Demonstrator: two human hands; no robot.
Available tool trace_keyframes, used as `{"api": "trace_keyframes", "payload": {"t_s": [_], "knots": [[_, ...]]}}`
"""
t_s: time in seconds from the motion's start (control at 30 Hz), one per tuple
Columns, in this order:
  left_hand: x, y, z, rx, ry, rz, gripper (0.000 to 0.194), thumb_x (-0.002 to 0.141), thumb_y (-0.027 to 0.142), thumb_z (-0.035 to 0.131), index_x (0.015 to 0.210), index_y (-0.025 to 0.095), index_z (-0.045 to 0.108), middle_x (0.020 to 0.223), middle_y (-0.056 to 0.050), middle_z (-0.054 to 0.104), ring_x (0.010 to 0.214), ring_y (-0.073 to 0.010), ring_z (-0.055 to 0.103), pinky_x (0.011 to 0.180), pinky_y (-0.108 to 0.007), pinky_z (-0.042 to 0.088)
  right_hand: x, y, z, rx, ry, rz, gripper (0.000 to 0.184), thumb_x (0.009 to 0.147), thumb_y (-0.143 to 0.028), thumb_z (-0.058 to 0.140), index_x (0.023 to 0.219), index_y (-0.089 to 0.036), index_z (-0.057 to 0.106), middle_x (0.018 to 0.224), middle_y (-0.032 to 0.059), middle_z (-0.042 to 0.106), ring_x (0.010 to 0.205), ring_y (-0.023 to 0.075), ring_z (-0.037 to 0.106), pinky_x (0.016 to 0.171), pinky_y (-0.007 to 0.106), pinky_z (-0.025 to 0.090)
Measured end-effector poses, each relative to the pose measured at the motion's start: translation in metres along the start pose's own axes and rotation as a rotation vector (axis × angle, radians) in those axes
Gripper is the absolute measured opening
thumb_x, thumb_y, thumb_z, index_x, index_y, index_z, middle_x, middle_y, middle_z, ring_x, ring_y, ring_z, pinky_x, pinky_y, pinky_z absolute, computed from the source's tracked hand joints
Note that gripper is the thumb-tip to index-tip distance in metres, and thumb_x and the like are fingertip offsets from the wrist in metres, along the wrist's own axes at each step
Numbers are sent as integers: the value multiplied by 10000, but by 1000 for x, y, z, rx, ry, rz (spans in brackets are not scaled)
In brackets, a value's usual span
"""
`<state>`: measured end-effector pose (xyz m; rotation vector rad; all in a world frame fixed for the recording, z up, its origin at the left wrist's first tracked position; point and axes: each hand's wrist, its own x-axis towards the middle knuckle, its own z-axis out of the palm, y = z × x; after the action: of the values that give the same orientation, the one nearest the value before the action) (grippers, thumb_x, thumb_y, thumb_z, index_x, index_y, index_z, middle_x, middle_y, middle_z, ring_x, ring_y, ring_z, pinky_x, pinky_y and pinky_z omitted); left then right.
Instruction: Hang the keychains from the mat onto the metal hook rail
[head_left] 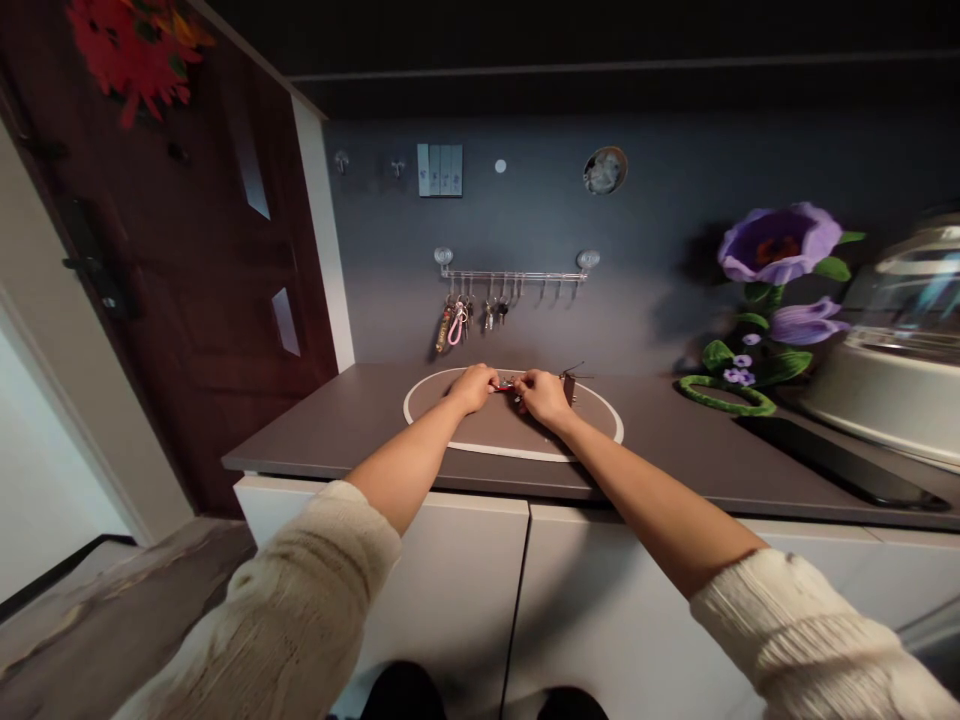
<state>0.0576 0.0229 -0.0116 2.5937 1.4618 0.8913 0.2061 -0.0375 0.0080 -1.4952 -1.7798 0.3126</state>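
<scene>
My left hand (476,388) is closed in a pinch on the left end of a small red item (505,387) with shiny metal bits. Its exact kind is too small to tell. My right hand (541,397) is closed too, its fingers pinched at the item's right end, where they hide what they grip. Both hands are low over an oval brown mat (495,450) with a white rim. Just beyond my right hand is a small brown piece (570,388) with thin dark strands, partly covered by the hand.
The mat lies on a grey-brown counter (315,430). Behind it, a clear hook rack (517,275) on the wall carries several keys (454,322). To the right are purple knitted flowers (780,245), a black flat slab (840,460) and a domed appliance (892,390). A door (187,250) stands left.
</scene>
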Motion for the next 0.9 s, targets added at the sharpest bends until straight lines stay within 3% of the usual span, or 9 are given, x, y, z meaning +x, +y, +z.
{"api": "trace_keyframes", "payload": {"t_s": [0.47,0.9], "knots": [[-11,10,-19,0,92,-23,165,746,86,506,816,166,633,875,-59,606,828,-162,534,767,-268,397,-2,-1,0,-12,8,10,195,813,-248,493,826,-130,647,486,24,598,474,123,570,543,204,397],[-10,18,-25,-174,240,-44,157,751,87,484,775,155,624,828,-51,615,802,-153,525,756,-270,401,-1,2,1,-8,20,-24,158,791,-202,494,760,-133,633,475,13,588,457,108,551,538,192,388]]}}
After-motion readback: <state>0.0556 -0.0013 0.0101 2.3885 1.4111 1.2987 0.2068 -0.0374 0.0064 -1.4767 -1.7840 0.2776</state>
